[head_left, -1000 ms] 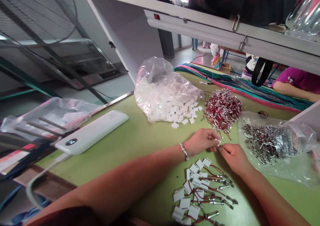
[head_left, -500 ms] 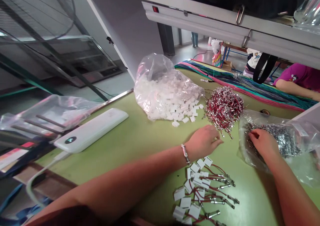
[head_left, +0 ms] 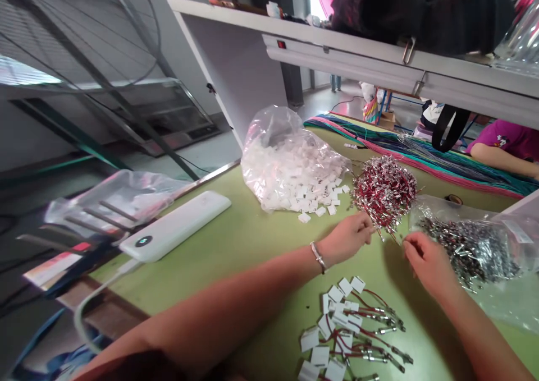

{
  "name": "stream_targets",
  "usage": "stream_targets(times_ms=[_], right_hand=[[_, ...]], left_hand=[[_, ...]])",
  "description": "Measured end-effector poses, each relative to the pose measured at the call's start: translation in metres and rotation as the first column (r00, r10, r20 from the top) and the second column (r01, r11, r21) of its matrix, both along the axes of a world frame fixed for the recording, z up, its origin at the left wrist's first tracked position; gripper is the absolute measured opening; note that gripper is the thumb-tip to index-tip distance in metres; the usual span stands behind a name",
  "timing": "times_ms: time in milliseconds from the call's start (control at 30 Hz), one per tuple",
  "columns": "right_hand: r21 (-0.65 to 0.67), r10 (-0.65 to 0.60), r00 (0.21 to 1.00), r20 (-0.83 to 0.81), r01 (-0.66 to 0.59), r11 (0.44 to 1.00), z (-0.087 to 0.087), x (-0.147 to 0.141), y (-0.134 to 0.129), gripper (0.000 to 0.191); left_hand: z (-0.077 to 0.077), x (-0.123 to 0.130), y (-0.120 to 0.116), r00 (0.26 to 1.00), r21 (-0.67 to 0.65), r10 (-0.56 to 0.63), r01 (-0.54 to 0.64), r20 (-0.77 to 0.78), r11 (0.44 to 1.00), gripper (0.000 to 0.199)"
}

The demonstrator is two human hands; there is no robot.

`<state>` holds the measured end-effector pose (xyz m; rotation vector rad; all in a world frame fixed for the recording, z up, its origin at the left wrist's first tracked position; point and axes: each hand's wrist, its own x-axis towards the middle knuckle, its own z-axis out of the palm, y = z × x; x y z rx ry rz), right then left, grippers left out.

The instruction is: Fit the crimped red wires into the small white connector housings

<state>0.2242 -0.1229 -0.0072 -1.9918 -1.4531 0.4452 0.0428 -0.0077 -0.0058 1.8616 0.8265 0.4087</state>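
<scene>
My left hand (head_left: 347, 238), with a bracelet at the wrist, is closed at the near edge of a heap of short red wires with metal terminals (head_left: 384, 189). Its fingertips are beside some wire ends, and what they pinch is too small to make out. Opposite it, my right hand (head_left: 429, 263) holds thumb and forefinger together in a pinch; any small piece between them cannot be made out. To its right lies a clear bag of small metal parts (head_left: 484, 249). Below my hands, several red wires with white connector housings (head_left: 343, 319) lie in a loose row.
An open clear bag of white housings (head_left: 286, 165) stands at the back, some spilled in front. A white power bank (head_left: 177, 224) with a cable lies left. Bundled coloured wires (head_left: 404, 145) stretch across the back. A shelf (head_left: 379, 47) overhangs the table; another person's arm (head_left: 501, 159) is beyond.
My right hand has left the bag of metal parts and come left towards my left hand. My left hand has stayed near the red wires, its fingers drawn closer together. The view has shifted slightly.
</scene>
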Motion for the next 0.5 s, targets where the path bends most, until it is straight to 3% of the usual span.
stream_targets(times_ms=[67,167,300,500], right_hand=[[0.015,0.039,0.989,-0.145,-0.037,0.999,-0.005,-0.015,0.000,0.022],[0.032,0.022,0.955,-0.295,-0.013,0.999,-0.011,-0.024,0.002,0.024],[0.049,-0.007,0.926,-0.378,0.027,0.998,-0.015,-0.023,0.004,0.032],[0.137,0.045,0.947,-0.317,-0.001,0.991,-0.009,-0.028,0.003,0.026]], left_hand=[[-0.002,0.001,0.001,0.998,-0.220,0.033,-0.022,0.046,0.975,0.016],[-0.006,0.003,0.000,0.993,-0.372,0.049,-0.005,0.110,0.928,0.017],[-0.007,0.003,-0.004,0.989,-0.392,-0.038,0.092,0.142,0.915,0.018],[-0.005,0.002,-0.006,0.981,-0.336,-0.130,0.171,0.140,0.926,0.018]])
